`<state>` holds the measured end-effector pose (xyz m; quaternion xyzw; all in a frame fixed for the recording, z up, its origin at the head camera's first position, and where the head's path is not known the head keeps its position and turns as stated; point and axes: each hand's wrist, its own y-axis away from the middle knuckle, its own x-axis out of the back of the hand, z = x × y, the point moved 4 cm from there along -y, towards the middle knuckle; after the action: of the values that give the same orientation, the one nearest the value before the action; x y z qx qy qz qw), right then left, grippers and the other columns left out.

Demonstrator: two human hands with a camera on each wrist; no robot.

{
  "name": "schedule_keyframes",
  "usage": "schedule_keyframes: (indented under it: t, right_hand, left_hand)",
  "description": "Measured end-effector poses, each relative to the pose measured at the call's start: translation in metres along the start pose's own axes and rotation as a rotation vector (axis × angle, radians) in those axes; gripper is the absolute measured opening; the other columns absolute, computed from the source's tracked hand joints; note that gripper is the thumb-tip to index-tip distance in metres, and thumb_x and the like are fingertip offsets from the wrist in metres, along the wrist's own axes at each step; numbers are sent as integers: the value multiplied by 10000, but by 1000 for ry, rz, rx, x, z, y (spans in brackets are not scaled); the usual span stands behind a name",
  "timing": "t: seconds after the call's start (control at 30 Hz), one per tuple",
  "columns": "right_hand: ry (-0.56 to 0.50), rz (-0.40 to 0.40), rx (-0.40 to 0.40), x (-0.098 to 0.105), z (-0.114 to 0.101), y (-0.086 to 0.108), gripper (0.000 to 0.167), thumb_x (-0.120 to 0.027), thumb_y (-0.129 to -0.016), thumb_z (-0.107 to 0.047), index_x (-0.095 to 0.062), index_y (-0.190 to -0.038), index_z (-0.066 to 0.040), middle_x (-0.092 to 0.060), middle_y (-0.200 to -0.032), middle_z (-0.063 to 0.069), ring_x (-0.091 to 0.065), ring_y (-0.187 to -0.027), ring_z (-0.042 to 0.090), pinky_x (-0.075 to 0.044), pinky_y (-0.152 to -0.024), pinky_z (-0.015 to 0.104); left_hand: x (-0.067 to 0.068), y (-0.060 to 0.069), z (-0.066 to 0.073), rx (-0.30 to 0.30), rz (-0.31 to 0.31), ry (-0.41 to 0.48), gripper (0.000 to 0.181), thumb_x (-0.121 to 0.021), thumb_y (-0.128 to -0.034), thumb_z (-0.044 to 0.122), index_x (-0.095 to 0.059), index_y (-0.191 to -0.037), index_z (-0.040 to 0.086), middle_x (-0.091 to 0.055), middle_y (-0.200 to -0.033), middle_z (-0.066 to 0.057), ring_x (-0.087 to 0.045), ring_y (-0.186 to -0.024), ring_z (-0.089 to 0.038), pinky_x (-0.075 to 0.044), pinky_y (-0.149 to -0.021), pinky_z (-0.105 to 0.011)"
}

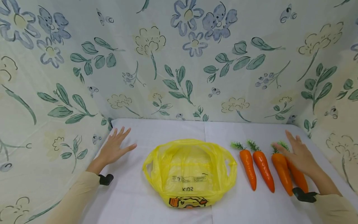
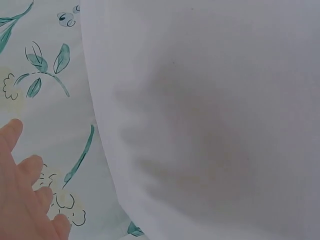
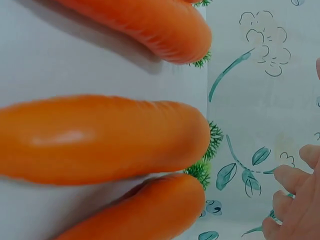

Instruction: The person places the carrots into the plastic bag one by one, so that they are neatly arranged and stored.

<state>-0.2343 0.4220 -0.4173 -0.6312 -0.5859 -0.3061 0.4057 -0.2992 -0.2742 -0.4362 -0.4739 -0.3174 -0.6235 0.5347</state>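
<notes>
A yellow plastic bag (image 1: 193, 171) lies mouth-open at the middle of the table, a handle loop on each side and printed text on it. To its right are several orange carrots (image 1: 248, 169) with green tops, side by side. My left hand (image 1: 113, 151) hovers over the table's left side with fingers spread, holding nothing. Over the two rightmost carrots hangs my right hand (image 1: 300, 155), fingers extended, partly hiding them. In the right wrist view, a carrot (image 3: 100, 140) lies below the camera, and the hand's fingers (image 3: 292, 180) show at the right edge, apart from it.
A white cloth (image 1: 126, 199) covers the table. Floral fabric (image 1: 179, 62) hangs behind it and along both sides. Dark bands (image 1: 106, 179) are worn on both wrists. In the left wrist view, the hand's shadow falls on the white cloth (image 2: 225, 65).
</notes>
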Motion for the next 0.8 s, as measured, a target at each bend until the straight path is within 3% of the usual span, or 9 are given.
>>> schedule_keyframes:
  t: [0.2, 0.37, 0.63, 0.8]
  right_hand:
    - [-38, -15, -17, 6, 12, 5, 887, -451, -1034, -425, 110, -1547, 30, 111, -1552, 376, 194, -1397, 555, 94, -1008, 786]
    - [-59, -39, -68, 9, 22, 11, 919, -454, -1027, -450, 153, -1541, 11, 145, -1535, 389, 199, -1386, 567, 91, -1006, 783]
    - [-69, -43, -172, 17, 42, 20, 965, -446, -1013, -520, 206, -1526, -26, 171, -1525, 376, 129, -1369, 617, 13, -990, 809]
    - [-47, -40, -225, 20, 50, 23, 989, -450, -1009, -536, 240, -1512, -38, 119, -1503, 413, 44, -1342, 663, -76, -958, 832]
  left_hand:
    - [-2, 3, 11, -19, -43, 122, 917, -569, -910, 654, -154, -1617, 244, -54, -1661, -128, 60, -1492, -431, -7, -1123, -710]
    - [-4, 8, 22, -48, -82, 242, 885, -621, -898, 619, -169, -1606, 340, -69, -1671, -45, 68, -1513, -336, -22, -1099, -745]
    - [0, 20, 48, -194, -68, 311, 771, -708, -898, 486, -320, -1558, 390, -187, -1649, 60, -47, -1523, -257, -128, -1083, -758]
    - [-2, 28, 65, -268, -100, 330, 698, -732, -895, 435, -394, -1505, 453, -227, -1626, 139, -74, -1519, -190, -159, -1095, -736]
